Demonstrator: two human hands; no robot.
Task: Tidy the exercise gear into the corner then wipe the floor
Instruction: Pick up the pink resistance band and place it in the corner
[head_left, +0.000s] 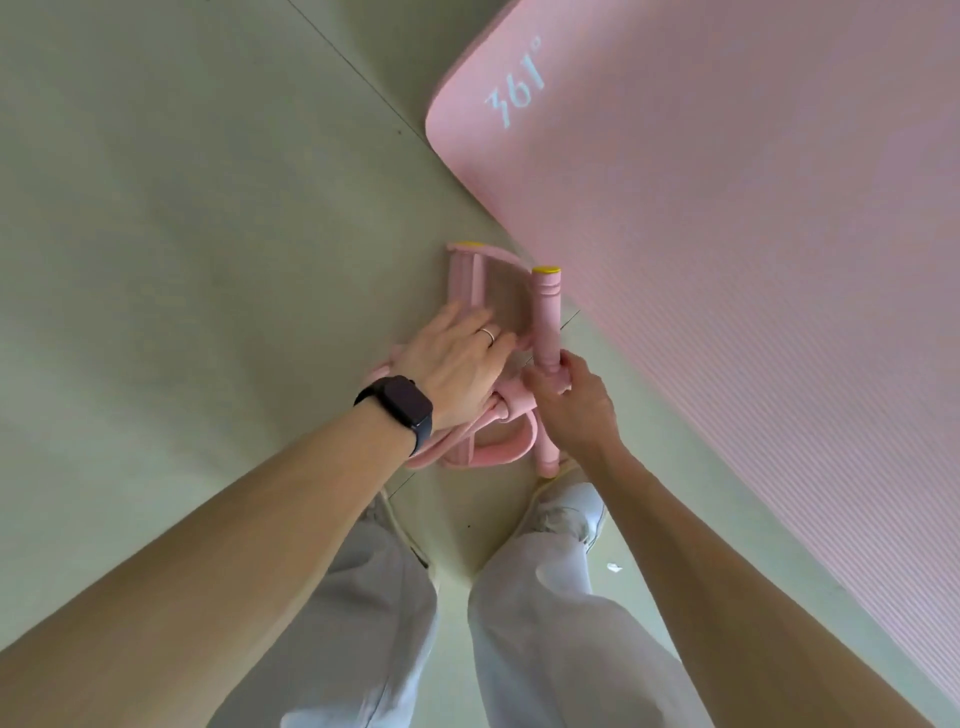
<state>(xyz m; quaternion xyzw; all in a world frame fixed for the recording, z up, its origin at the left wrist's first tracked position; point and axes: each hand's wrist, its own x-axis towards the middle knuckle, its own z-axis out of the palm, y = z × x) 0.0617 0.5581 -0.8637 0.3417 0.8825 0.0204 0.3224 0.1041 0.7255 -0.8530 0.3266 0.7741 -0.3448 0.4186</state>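
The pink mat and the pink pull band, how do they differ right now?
The mat lies flat and unrolled on the floor, untouched; the pull band is bunched up in both hands. The mat is much larger and carries white "361" lettering; the pull band has yellow end caps. Both are pink.

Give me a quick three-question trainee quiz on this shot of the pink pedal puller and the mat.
1. True or false: the left hand wears a dark smartwatch on its wrist.
2. Which hand grips the handle bar with the yellow end cap? A) left B) right C) neither
3. Fill in: the printing on the pink mat reads ___.

Key:
1. True; that hand also shows a ring.
2. B; the right hand is closed on the bar of the pedal puller.
3. 361, with a degree sign.
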